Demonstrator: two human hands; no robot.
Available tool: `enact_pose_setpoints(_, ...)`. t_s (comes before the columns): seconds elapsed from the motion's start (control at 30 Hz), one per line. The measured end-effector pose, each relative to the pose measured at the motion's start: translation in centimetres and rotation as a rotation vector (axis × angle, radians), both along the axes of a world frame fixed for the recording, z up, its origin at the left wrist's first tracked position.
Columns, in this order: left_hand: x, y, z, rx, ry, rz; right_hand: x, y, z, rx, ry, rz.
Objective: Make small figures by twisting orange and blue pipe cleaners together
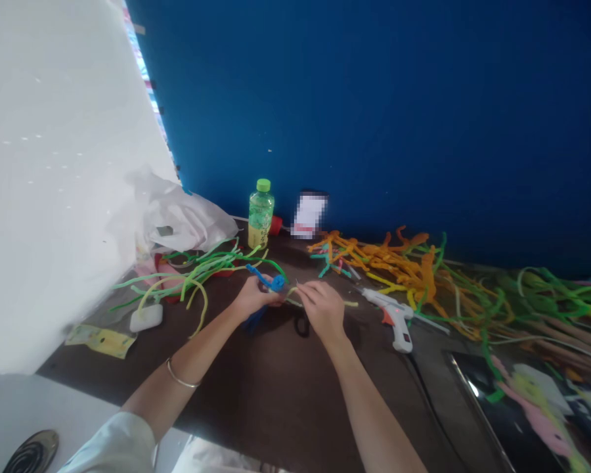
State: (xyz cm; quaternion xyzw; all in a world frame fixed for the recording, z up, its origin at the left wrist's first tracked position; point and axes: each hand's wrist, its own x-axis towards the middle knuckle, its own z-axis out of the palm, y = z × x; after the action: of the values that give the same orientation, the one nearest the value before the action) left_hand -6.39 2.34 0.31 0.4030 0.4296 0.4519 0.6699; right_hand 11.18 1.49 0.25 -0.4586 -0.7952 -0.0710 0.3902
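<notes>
My left hand is closed around a blue pipe cleaner figure, with a curled blue top and one arm sticking up to the left. Close beside it, my right hand pinches a pale yellow pipe cleaner, whose end pokes out to the right past the fingers. The yellow strand also runs across to the blue figure; whether it is joined there I cannot tell. Below the hands, a dark loop like a scissors handle lies on the brown table.
A white glue gun with a black cord lies to the right. Orange pipe cleaner figures are heaped behind it. Green pipe cleaners, a white case and a plastic bag are left. A bottle and phone stand behind.
</notes>
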Motion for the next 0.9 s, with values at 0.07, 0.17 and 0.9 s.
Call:
enact_pose_setpoints(0.07, 0.1, 0.0, -0.2, 0.01, 0.034, 0.022, -0.1, -0.2, 0.1, 0.016, -0.03, -0.004)
enact_pose_setpoints(0.17, 0.4, 0.1, -0.4, 0.019, 0.061, 0.117, -0.5, -0.5, 0.3, 0.026, -0.014, -0.021)
enact_pose_setpoints(0.9, 0.1, 0.4, -0.3, -0.141, -0.295, 0.179, -3.1, -0.9, -0.6, -0.234, 0.372, 0.103)
